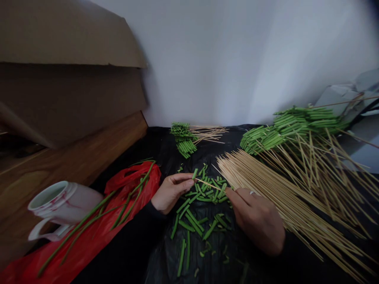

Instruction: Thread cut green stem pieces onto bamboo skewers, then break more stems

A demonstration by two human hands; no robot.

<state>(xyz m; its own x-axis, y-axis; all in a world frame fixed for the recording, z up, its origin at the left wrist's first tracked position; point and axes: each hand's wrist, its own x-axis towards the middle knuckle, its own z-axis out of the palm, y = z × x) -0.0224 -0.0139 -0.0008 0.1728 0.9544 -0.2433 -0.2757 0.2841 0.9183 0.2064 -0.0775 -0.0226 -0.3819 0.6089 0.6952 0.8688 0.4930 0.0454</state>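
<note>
My left hand (173,191) pinches a short green stem piece (194,173) between thumb and fingers. A thin wooden skewer (209,184) runs from that piece to my right hand (257,219), whose fingers are closed round it; a ring shows on one finger. The skewer's tip meets the green piece. Below and between both hands, many cut green pieces (192,221) lie scattered on black plastic sheeting (166,258). To the right of my right hand lies a large heap of bare skewers (266,185).
Skewered green pieces (185,138) lie by the wall, with a bigger pile (284,128) at the right. On the left are a red plastic bag (118,213) with long green stems, a white mug (74,203) on its side and a cardboard box (71,90).
</note>
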